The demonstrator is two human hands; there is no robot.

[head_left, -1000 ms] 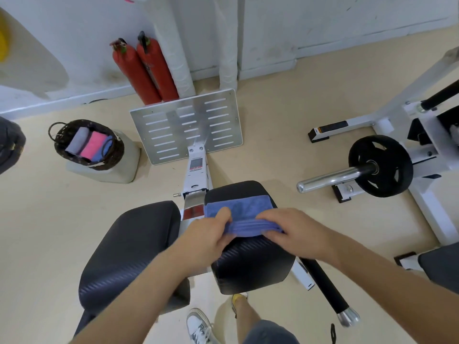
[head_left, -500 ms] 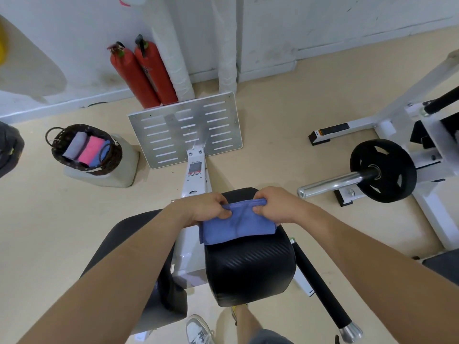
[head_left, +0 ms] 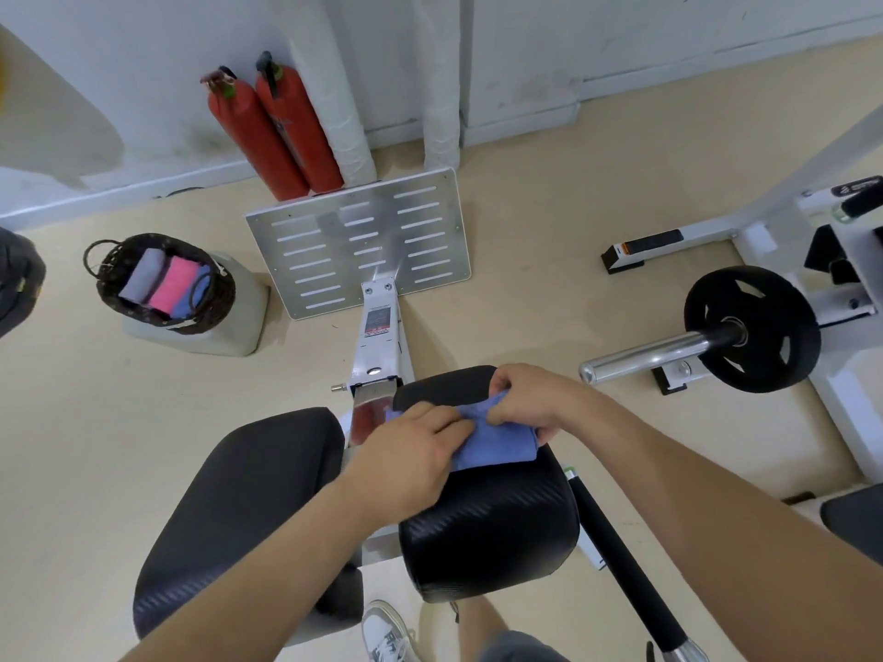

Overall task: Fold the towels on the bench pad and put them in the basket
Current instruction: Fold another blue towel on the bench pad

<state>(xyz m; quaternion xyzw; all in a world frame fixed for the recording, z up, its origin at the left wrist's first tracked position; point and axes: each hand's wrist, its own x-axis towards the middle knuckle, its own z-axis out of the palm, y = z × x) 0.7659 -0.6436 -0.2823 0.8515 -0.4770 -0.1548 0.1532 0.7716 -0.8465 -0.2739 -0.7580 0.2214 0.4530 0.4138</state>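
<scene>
Blue towel (head_left: pixel 497 446) lies folded on the right black pad (head_left: pixel 487 532), a little below the centre of the frame. The left hand (head_left: pixel 406 451) rests flat on its left part, fingers almost straight. The right hand (head_left: pixel 530 398) pinches its upper edge with curled fingers. At the left of the frame, the wicker basket (head_left: pixel 210 310) holds three folded towels (head_left: pixel 174 284): grey, pink and blue.

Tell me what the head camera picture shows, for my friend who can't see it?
A blue towel is being folded on a black bench pad: the left hand presses it flat while the right hand pinches its far edge. Off to the left, a dark woven basket holds folded towels, grey, pink and blue.
</scene>
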